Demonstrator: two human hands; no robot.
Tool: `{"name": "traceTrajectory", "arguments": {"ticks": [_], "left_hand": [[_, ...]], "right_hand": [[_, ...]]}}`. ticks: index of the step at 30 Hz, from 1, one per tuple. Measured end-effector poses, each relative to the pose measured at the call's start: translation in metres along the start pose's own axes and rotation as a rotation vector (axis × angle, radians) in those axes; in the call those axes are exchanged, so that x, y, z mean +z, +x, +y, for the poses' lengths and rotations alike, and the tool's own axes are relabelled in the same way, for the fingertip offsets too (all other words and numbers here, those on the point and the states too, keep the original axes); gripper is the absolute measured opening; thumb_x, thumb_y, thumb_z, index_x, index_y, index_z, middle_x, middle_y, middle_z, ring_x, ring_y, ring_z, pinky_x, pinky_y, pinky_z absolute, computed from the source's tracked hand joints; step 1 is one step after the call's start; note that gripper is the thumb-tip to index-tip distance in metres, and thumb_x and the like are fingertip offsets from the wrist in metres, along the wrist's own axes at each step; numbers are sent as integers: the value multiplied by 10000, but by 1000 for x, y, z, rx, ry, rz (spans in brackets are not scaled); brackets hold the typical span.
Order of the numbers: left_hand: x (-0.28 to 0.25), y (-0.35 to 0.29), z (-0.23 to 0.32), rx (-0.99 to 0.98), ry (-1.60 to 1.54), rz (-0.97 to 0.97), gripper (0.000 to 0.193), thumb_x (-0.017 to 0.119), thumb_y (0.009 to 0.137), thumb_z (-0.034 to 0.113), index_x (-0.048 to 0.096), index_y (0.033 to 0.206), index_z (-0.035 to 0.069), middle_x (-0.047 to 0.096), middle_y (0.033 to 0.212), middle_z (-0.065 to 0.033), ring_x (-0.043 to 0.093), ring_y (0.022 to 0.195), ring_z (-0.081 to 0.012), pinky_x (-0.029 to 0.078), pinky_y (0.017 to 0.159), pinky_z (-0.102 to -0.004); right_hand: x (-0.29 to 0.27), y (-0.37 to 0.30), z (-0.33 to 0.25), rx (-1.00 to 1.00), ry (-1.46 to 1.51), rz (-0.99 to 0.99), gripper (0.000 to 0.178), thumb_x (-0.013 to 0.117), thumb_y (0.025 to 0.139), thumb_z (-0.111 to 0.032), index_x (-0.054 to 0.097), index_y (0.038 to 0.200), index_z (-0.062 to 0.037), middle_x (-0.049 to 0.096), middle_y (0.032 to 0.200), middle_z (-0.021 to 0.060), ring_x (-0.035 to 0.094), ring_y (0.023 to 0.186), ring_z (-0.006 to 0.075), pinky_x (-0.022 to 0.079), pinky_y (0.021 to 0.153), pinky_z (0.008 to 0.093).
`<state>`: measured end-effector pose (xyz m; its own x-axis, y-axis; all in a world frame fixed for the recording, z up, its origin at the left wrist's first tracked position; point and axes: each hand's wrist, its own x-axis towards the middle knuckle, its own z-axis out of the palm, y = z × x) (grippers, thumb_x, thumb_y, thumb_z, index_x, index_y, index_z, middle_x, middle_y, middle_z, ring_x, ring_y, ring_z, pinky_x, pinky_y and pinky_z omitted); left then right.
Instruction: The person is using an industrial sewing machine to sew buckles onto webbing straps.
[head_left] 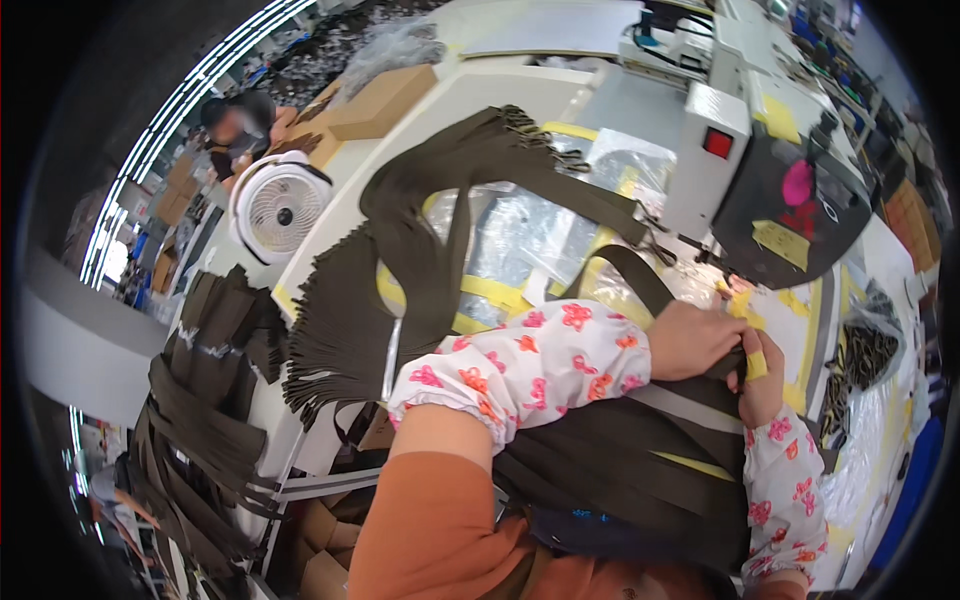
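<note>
My left hand point(693, 341) and my right hand point(764, 388) meet just below the sewing machine head point(790, 205). Both are closed on a dark olive webbing strap point(632, 272), which loops up over the table beside my left hand. Most of the held part is hidden by my fingers. Yellow tape wraps a finger of my right hand. Many more straps point(640, 455) lie across my lap beneath my forearms. A large fanned pile of straps point(345, 315) spreads over the table left of my hands, some with metal hooks at the far end.
Another strap bundle point(205, 395) hangs at the left. A white fan point(283, 208) and a cardboard box point(382, 103) stand at the far left, near another person point(240, 130). Clear plastic and yellow tape cover part of the table. Dark straps in plastic point(862, 345) lie right.
</note>
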<state>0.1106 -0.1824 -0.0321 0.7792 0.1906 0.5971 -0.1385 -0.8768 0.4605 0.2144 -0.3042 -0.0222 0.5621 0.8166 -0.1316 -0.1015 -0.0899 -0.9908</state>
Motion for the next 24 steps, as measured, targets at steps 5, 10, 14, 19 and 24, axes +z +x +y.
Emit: {"name": "traceTrajectory", "arguments": {"ticks": [5,10,14,19,24], "left_hand": [[-20,12,-11,-343,-389,-249,221,513,871,244,563,848,30,557,635,-71,534,569,-140,421,542,-286],[-20,13,-18,-448,-641,-339,257,522,878,251,554,793,11,525,643,-15,454,588,-60,381,533,-241],[-22,11,-22,-461,-757,-461,185,518,885,184,533,814,14,500,697,24,418,635,-40,370,571,-204],[-27,11,-14,-473,-836,-441,137,520,887,143,526,838,16,498,743,30,419,671,-38,371,607,-188],[-28,9,-10,-392,-565,-414,170,498,901,183,521,854,22,489,712,27,421,662,-45,365,598,-191]], "right_hand": [[6,-1,-10,-86,-133,-62,291,412,933,-269,492,825,-11,521,581,42,511,427,85,378,381,209],[4,1,-4,-156,-190,-47,270,409,932,-238,478,838,6,518,576,59,545,444,117,416,402,240],[2,-2,-2,-112,-165,-89,264,410,930,-221,478,831,13,526,598,69,566,461,136,441,421,251],[4,-7,-6,-170,-202,-86,250,419,927,-205,478,828,17,527,604,72,582,475,147,457,437,255],[3,-4,2,-166,-206,-120,251,427,925,-205,478,823,19,545,643,88,595,492,159,459,443,256]]}}
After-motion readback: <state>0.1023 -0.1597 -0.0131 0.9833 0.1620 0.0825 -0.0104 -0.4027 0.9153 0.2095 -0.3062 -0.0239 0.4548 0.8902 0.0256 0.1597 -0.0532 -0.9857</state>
